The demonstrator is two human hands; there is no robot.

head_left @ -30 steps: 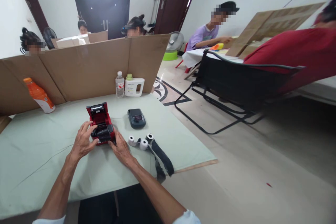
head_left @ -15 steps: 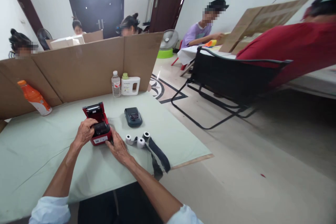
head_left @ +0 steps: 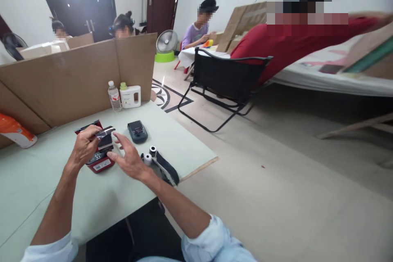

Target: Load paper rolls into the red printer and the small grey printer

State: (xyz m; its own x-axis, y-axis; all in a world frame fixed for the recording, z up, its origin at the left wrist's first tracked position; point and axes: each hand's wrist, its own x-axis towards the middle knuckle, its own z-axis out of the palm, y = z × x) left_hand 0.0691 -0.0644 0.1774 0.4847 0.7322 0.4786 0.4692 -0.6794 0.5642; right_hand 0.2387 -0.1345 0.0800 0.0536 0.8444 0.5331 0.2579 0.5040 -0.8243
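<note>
My left hand (head_left: 84, 143) is closed on a dark, shiny roll (head_left: 105, 141), held just above a small red printer (head_left: 101, 166) whose lid stands open. A strip of the roll curls up near my fingertips. Beside it, on the right, my right hand (head_left: 130, 157) is open, fingers apart, its thumb close to the printer's edge. Behind my right wrist lie small paper rolls (head_left: 147, 158) with white ends and a long black strip (head_left: 167, 167) trailing toward the table edge. A second, dark printer (head_left: 137, 132) rests closed farther back.
Along the table's back stand a cardboard screen (head_left: 89, 77), a water bottle (head_left: 114, 97) and a white jug (head_left: 131, 97). An orange bottle (head_left: 16, 131) leans at the far left. Right of the table are a black folding chair (head_left: 229, 74) and a person in red (head_left: 264, 45).
My left hand has lifted the dark roll up out of the red printer. My right hand has let go of the printer's side and opened. The view has swung right.
</note>
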